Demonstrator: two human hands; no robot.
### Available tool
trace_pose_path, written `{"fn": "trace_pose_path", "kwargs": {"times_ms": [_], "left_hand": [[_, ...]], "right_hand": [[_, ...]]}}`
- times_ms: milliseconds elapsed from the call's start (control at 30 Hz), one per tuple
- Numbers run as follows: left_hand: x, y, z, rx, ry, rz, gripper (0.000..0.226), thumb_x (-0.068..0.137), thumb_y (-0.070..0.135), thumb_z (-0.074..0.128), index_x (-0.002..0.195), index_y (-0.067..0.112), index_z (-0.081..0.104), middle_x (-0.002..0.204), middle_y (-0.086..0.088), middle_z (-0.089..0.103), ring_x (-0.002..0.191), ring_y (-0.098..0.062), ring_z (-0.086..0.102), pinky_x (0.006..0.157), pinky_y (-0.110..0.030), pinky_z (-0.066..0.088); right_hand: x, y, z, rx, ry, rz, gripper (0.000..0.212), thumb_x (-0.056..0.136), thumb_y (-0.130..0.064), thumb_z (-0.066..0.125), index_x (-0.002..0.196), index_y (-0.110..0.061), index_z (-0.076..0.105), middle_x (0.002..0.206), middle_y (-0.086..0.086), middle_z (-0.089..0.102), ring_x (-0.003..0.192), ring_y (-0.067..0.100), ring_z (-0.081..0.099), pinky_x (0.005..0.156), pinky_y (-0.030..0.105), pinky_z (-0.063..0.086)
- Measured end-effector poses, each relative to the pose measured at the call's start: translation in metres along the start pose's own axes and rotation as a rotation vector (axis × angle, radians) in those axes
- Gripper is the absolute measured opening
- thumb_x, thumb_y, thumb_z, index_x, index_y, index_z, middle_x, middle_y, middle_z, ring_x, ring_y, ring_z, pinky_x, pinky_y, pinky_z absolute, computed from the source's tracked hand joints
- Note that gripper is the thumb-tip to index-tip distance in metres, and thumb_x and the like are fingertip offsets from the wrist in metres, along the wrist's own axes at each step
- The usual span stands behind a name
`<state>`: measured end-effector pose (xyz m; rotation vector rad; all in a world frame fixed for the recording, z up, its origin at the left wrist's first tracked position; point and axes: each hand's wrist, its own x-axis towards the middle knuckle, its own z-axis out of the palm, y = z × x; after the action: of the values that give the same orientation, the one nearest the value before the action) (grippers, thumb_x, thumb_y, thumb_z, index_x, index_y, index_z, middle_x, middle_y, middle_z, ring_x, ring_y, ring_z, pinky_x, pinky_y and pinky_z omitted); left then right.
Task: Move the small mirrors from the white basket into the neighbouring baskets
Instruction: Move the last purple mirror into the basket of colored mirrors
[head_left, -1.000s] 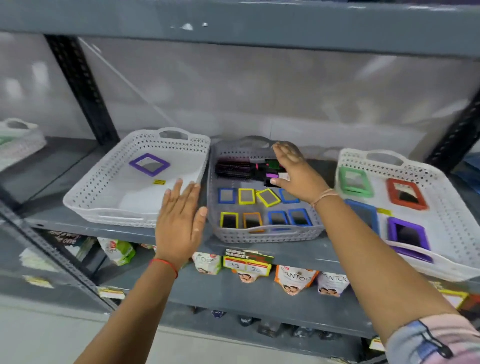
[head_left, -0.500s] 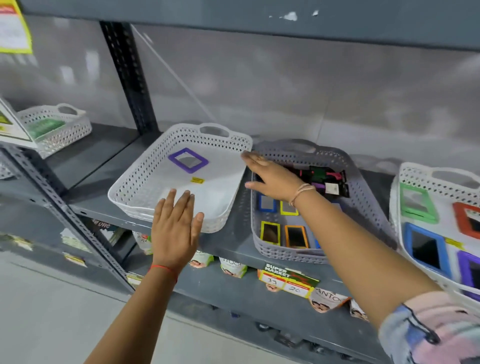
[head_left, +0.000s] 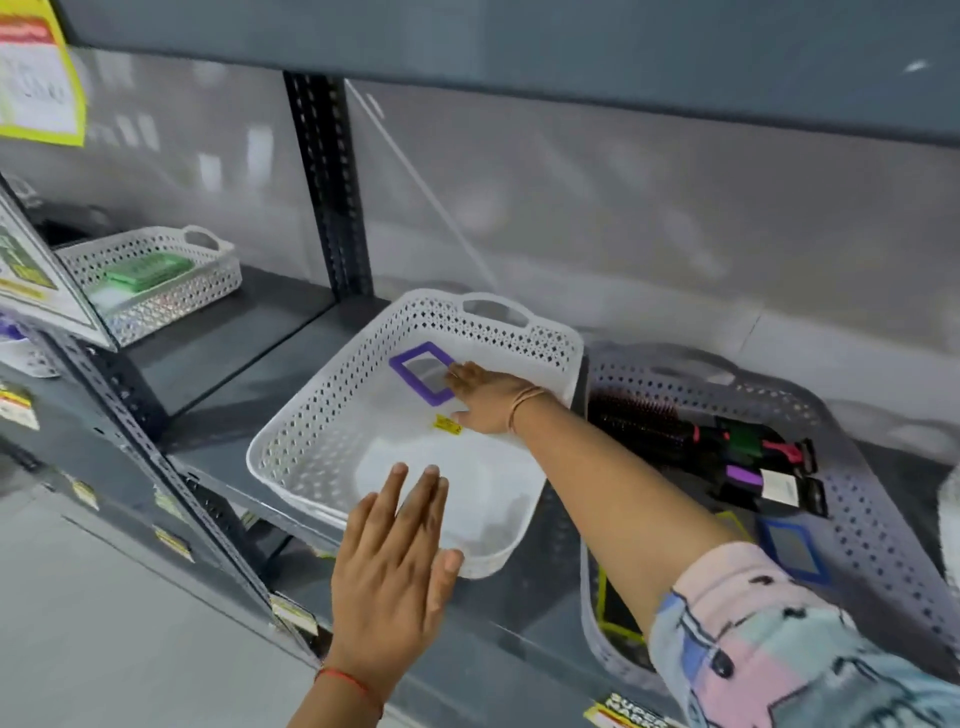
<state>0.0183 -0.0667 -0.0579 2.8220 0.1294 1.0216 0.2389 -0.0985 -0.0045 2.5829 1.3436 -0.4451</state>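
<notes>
On the far left of the shelf sits a small white basket holding a green item. The left hand hovers flat and open at the near rim of the white basket, fingers together, holding nothing. Inside, 1 purple mirror lies at the far end, with a yellow tag nearer. The right hand reaches in, open, fingertips touching the mirror's right edge; no grip shows. To the right, the grey basket holds hairbrushes, a blue mirror and a yellow mirror.
</notes>
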Motion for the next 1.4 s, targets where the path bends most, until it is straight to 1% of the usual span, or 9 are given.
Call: {"fn": "trace_pose_path", "kwargs": {"times_ms": [200, 333, 400, 467, 533, 633, 867, 1200, 1400], "left_hand": [[0.001, 0.000, 0.002, -0.013, 0.020, -0.024, 0.059, 0.099, 0.041, 0.013, 0.128, 0.005, 0.050, 0.134, -0.007, 0.048, 0.132, -0.027, 0.032, 0.106, -0.036, 0.020], [0.000, 0.002, 0.004, -0.010, 0.043, -0.037, 0.061, 0.100, 0.041, 0.013, 0.125, 0.003, 0.054, 0.132, -0.009, 0.051, 0.129, -0.028, 0.035, 0.104, -0.037, 0.023], [0.000, 0.002, 0.004, -0.004, 0.054, -0.036, 0.061, 0.099, 0.041, 0.013, 0.125, 0.003, 0.054, 0.132, -0.009, 0.051, 0.129, -0.028, 0.035, 0.104, -0.037, 0.024], [0.000, 0.001, 0.005, -0.002, 0.062, -0.030, 0.060, 0.099, 0.041, 0.013, 0.126, 0.003, 0.052, 0.133, -0.009, 0.050, 0.131, -0.028, 0.033, 0.104, -0.037, 0.024], [0.000, 0.001, 0.005, -0.006, 0.072, -0.023, 0.058, 0.099, 0.041, 0.014, 0.128, 0.004, 0.049, 0.134, -0.009, 0.049, 0.132, -0.028, 0.032, 0.105, -0.037, 0.023], [0.000, 0.001, 0.006, -0.004, 0.092, -0.011, 0.056, 0.099, 0.040, 0.015, 0.129, 0.005, 0.047, 0.134, -0.009, 0.048, 0.133, -0.028, 0.030, 0.107, -0.035, 0.020], [0.000, 0.003, 0.007, -0.011, 0.088, -0.033, 0.056, 0.099, 0.040, 0.015, 0.129, 0.005, 0.048, 0.135, -0.008, 0.047, 0.134, -0.027, 0.029, 0.107, -0.036, 0.020], [-0.001, 0.000, 0.001, -0.022, 0.013, -0.029, 0.058, 0.099, 0.040, 0.017, 0.127, 0.004, 0.052, 0.133, -0.009, 0.052, 0.135, -0.025, 0.028, 0.106, -0.038, 0.022], [0.001, 0.013, -0.008, -0.048, -0.052, -0.123, 0.066, 0.097, 0.046, 0.012, 0.129, 0.003, 0.051, 0.131, -0.016, 0.053, 0.133, -0.030, 0.028, 0.112, -0.039, 0.007]], "right_hand": [[-0.016, 0.004, 0.000, -0.016, -0.118, 0.014, 0.052, 0.094, -0.033, 0.042, 0.140, -0.008, 0.035, 0.145, 0.013, 0.042, 0.127, 0.031, 0.046, 0.105, 0.037, 0.042], [-0.037, 0.010, -0.014, -0.047, -0.066, -0.077, 0.026, 0.090, -0.026, 0.056, 0.105, -0.005, 0.058, 0.085, 0.003, 0.059, 0.090, 0.027, 0.056, 0.066, 0.026, 0.042], [-0.036, 0.021, -0.021, 0.023, 0.018, -0.067, 0.054, 0.080, -0.028, 0.069, 0.126, -0.006, 0.050, 0.106, 0.007, 0.060, 0.105, 0.027, 0.053, 0.082, 0.028, 0.045], [-0.028, 0.029, -0.023, 0.082, -0.017, -0.049, 0.101, 0.070, -0.029, 0.078, 0.147, -0.007, 0.017, 0.154, 0.011, 0.024, 0.141, 0.024, 0.027, 0.114, 0.030, 0.029], [-0.020, 0.030, -0.020, 0.081, -0.101, -0.054, 0.119, 0.067, -0.028, 0.082, 0.148, -0.007, -0.002, 0.160, 0.009, -0.002, 0.147, 0.020, 0.004, 0.119, 0.029, 0.013], [-0.007, 0.028, -0.013, 0.122, -0.150, -0.039, 0.121, 0.066, -0.021, 0.083, 0.148, -0.007, -0.004, 0.159, 0.010, 0.001, 0.147, 0.023, 0.006, 0.119, 0.031, 0.016], [-0.005, 0.025, -0.009, 0.322, -0.107, -0.012, 0.115, 0.060, -0.013, 0.085, 0.148, -0.011, 0.011, 0.137, 0.009, 0.048, 0.125, 0.029, 0.047, 0.106, 0.040, 0.042], [-0.099, 0.035, -0.008, 0.450, 0.444, 0.018, 0.117, 0.059, -0.023, 0.086, 0.148, -0.007, 0.012, 0.157, 0.009, 0.016, 0.145, 0.020, 0.015, 0.114, 0.020, 0.013], [-0.191, 0.059, 0.016, 0.566, 0.580, 0.192, 0.116, 0.058, -0.020, 0.088, 0.148, -0.007, 0.015, 0.157, 0.008, 0.017, 0.144, 0.018, 0.019, 0.113, 0.019, 0.016]]}}
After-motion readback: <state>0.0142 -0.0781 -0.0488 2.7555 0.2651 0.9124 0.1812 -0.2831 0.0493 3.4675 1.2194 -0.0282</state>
